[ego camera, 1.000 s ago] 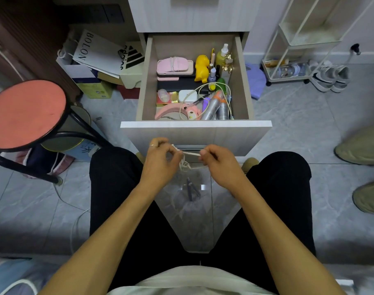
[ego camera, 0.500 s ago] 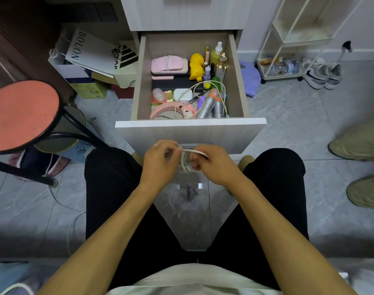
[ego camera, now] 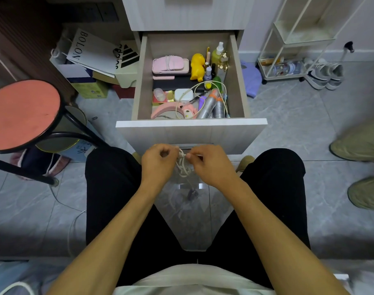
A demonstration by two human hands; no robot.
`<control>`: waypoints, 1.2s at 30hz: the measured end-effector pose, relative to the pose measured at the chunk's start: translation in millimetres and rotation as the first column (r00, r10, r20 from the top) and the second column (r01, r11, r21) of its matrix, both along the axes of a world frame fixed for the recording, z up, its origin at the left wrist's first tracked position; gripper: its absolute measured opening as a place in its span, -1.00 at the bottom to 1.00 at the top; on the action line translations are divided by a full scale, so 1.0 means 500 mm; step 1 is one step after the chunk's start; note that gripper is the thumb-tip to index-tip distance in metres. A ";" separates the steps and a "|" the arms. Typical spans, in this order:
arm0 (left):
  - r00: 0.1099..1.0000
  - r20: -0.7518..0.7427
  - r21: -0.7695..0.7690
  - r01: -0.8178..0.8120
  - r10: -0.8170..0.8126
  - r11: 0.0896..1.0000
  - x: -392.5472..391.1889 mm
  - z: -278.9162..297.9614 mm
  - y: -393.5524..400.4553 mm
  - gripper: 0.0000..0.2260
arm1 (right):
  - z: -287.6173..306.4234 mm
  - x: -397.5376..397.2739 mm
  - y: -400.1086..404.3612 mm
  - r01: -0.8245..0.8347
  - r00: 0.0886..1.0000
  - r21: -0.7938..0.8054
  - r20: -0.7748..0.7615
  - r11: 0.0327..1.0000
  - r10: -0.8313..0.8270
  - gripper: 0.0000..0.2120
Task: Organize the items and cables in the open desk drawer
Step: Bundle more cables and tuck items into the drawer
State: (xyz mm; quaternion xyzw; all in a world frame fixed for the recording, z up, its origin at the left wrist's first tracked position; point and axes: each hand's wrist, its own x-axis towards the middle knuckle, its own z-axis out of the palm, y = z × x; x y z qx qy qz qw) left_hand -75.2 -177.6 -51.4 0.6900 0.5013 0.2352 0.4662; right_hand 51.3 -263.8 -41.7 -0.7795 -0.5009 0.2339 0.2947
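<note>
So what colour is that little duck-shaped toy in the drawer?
Yellow; the duck-shaped toy shows best in the head view.

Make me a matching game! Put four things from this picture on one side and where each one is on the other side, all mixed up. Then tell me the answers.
Things:
1. yellow duck toy
2. white cable bundle
3. silver spray cans
4. round red stool

Places:
A. front right corner of the drawer
B. on the floor, left of the drawer
C. near the back of the drawer
D. between the two hands, in front of the drawer

Pairs: 1-C, 2-D, 3-A, 4-B
</note>
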 end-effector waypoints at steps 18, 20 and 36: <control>0.920 0.254 -0.609 -0.089 0.299 0.788 -0.018 -0.005 0.029 -0.83 | -0.006 0.005 -0.015 0.353 0.727 -0.021 -0.624 0.935 -0.288 -0.88; 0.922 0.245 -0.585 -0.107 0.301 0.804 -0.015 -0.004 0.025 -0.82 | 0.002 0.000 -0.011 0.299 0.650 -0.125 -0.699 0.946 -0.298 -0.93; 0.932 0.239 -0.633 -0.064 0.274 0.772 -0.027 -0.001 0.014 -0.79 | -0.036 -0.010 -0.028 0.155 0.819 0.015 -0.561 0.988 -0.120 -0.88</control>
